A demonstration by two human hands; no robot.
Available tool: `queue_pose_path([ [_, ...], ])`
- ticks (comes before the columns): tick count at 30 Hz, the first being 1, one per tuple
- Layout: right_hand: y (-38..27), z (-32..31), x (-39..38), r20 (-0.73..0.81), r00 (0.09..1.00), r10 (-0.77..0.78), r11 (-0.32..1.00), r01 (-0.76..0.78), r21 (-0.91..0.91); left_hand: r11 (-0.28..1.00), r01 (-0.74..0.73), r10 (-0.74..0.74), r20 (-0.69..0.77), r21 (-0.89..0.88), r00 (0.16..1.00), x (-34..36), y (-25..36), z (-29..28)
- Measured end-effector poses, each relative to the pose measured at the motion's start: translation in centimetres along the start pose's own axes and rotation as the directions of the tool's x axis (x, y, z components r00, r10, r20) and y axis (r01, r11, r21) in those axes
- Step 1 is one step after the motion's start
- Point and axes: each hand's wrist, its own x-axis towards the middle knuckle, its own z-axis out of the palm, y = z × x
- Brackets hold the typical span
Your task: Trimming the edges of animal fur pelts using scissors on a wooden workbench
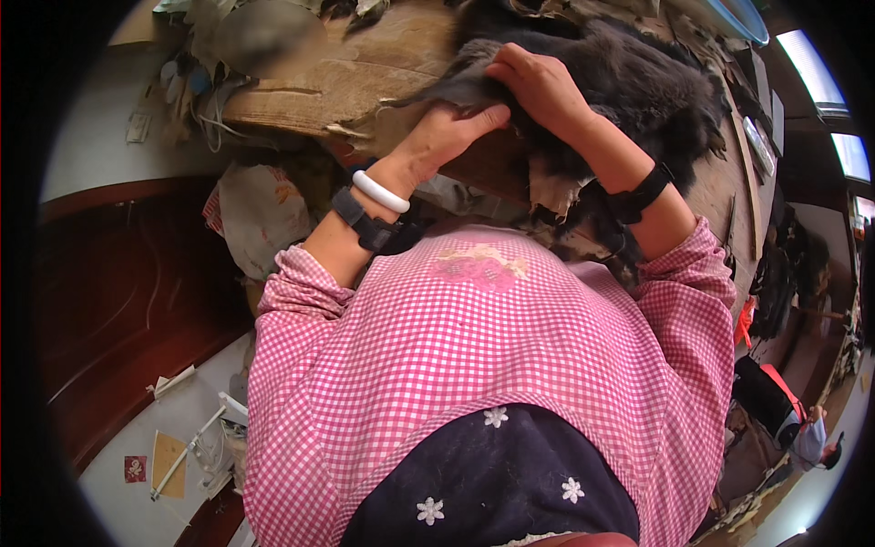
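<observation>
A dark fur pelt lies over the far right of a worn wooden work surface, with pale, ragged skin edges showing along its near side. My right hand is closed on the pelt's left part, its fingertips bent down into the fur. Just nearer and to the left, my left hand grips the edge of the same pelt. Its thumb points right and its other fingers are mostly hidden beneath the hide. Whatever else may be between the fingers is too small to make out.
At the far right is the rim of a blue basin. A pale sack stands below the work surface on the left, near dark red wooden furniture. More dark pelts hang at right. Another person is in the right background.
</observation>
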Motion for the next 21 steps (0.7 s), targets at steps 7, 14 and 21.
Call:
queue_pose_path([
  [7,-0.6,-2.7,-1.5,-0.110,0.991,0.083,0.996,-0.084,-0.009,0.977,-0.008,-0.008,-0.072,-0.214,0.997,1.1,0.2,0.6],
  [14,-0.3,-3.1,-3.7,-0.109,0.994,0.020,0.951,-0.052,-0.305,0.974,0.002,-0.017,-0.064,-0.225,0.998,2.3,1.0,2.2],
  [21,5.7,-8.5,-10.0,-0.267,0.940,0.212,0.847,-0.313,-0.430,0.985,-0.057,0.019,-0.224,-0.166,0.974,2.7,0.9,2.4],
])
